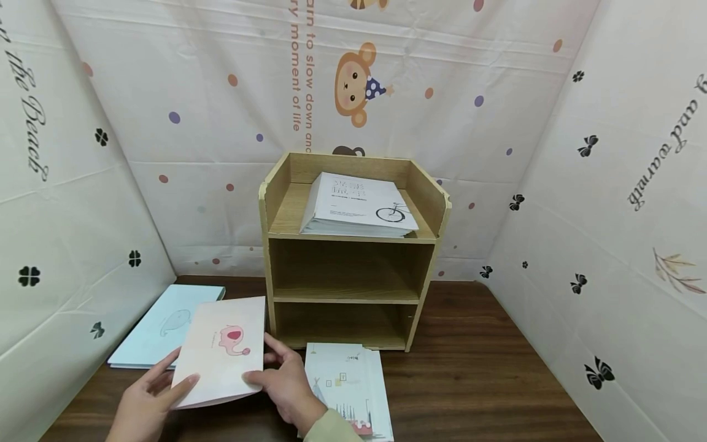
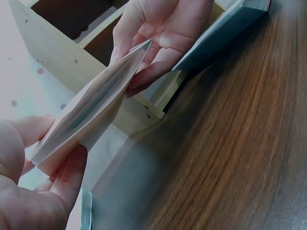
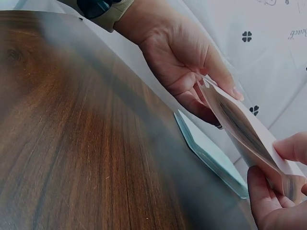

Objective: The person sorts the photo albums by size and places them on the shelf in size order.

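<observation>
A booklet point(image 1: 218, 359) is held above the tabletop point(image 1: 469, 368), long axis pointing away from the person. The left hand point(image 1: 146, 399) pinches its near left corner, the right hand point(image 1: 289, 383) its right edge, nearer the shelf point(image 1: 345, 301) ahead and rightward.

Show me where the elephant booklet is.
In the head view, the elephant booklet is left of the shelf, held between left fingers and right fingers, partly hiding the blue notebook.
</observation>
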Tool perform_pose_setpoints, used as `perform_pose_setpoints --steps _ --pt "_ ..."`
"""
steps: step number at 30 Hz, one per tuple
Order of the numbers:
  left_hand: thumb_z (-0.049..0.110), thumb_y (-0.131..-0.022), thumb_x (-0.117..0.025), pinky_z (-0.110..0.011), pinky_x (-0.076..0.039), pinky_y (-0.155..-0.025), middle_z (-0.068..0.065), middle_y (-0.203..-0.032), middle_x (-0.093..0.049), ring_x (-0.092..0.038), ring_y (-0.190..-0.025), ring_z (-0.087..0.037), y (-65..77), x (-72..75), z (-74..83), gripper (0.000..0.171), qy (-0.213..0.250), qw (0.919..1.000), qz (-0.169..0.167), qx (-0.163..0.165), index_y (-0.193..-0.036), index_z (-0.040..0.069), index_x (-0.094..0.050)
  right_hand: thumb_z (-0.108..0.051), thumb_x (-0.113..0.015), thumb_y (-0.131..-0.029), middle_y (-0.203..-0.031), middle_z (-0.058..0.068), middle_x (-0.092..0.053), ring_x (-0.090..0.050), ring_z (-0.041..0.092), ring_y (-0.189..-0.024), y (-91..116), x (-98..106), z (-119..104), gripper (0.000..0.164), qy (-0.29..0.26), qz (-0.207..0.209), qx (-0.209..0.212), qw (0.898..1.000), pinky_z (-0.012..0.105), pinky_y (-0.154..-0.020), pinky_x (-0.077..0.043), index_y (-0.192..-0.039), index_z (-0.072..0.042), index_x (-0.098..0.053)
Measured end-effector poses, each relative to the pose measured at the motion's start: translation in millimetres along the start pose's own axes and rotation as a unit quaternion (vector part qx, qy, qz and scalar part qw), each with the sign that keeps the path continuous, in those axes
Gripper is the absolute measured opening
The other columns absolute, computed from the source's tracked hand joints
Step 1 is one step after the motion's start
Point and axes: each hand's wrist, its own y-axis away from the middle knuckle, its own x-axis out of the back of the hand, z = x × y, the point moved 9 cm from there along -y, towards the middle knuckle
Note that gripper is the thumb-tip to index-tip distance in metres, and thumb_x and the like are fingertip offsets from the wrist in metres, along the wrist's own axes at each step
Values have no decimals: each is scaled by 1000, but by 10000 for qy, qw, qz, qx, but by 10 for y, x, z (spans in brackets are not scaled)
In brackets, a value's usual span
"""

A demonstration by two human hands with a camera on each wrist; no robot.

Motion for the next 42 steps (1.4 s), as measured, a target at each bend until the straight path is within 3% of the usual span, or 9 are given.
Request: perform_pose_setpoints --steps 4,6,12,15,24,34,42 --pt "62 -76 -84 -27 -61 -79 -31 -151 -41 -44 -128 -42 51 19 27 108 -124 9999 47 52 -162 21 -32 20 -80 -67 -101 8 -60 -60 10 -62 32 0 -42 84 -71 -84 54 9999 25 -70 -60 -137 -23 -66" --pt "63 -76 -83 -31 -62 -81 -32 -151 -41 -44 -129 -43 76 35 48 108 -208 9997 92 32 -162 21 -33 20 -80 -67 -102 9 -60 -62 10 -64 50 -1 -64 84 -107 -133 80 9998 25 -72 -61 -137 -23 -66" --pt "61 -75 -84 -16 -56 -68 -32 -143 -51 -63 -106 -27 131 61 82 108 -171 9998 64 -16 -161 19 -34 20 -80 -68 -102 9 -60 -67 12 -68 114 -1 -123 83 -124 -268 168 9994 26 -74 -62 -139 -22 -65" --pt "60 -76 -85 -14 -55 -67 -32 -140 -55 -65 -95 -19 150 70 90 108 -139 9999 42 -37 -161 18 -34 20 -79 -69 -102 9 -61 -68 13 -69 147 5 -146 83 -146 -317 215 9992 24 -72 -61 -139 -21 -64" --pt "56 -77 -86 -13 -56 -68 -32 -138 -57 -67 -91 -16 223 107 131 105 -80 9998 158 -91 -160 17 -35 19 -79 -70 -101 9 -62 -69 12 -69 223 8 -242 83 -188 -522 420 9976 20 -70 -59 -142 -19 -63" --pt "48 -76 -89 -12 -56 -66 -16 -121 -70 -66 -82 -5 306 152 184 101 113 9993 309 -164 -159 19 -39 15 -80 -73 -100 9 -65 -71 15 -73 271 7 -315 76 -300 -561 507 9967 20 -68 -58 -137 -26 -67" --pt "45 -79 -89 -12 -57 -67 -17 -121 -70 -66 -81 -4 373 150 244 99 132 9992 272 -265 -159 16 -38 12 -81 -75 -100 9 -65 -69 12 -71 307 18 -347 72 -331 -560 539 9964 20 -68 -59 -136 -25 -67"
